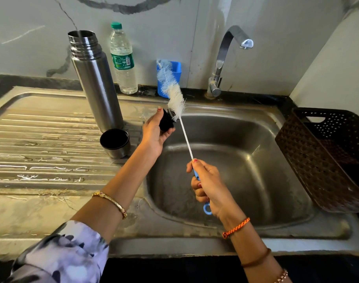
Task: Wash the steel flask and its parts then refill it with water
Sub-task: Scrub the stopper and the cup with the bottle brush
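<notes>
Your left hand (154, 131) grips the black flask stopper (166, 123) over the sink (215, 225); your right hand (207, 186) grips the bottle brush (175, 94). Bristles could flick it loose. Steel flask (96, 78) stands on the drainboard.

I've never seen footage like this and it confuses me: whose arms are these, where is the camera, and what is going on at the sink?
There is no machine: a person wears a wide-angle camera on the head, so you look down along their own arms. The left hand holds a small black flask stopper. The right hand grips the blue handle of a bottle brush, whose bristles touch the stopper above the sink. On the draining board stand the open steel flask and its cup lid. Behind are a plastic water bottle, a blue holder and the tap, which is not running. A brown basket sits right.
</notes>
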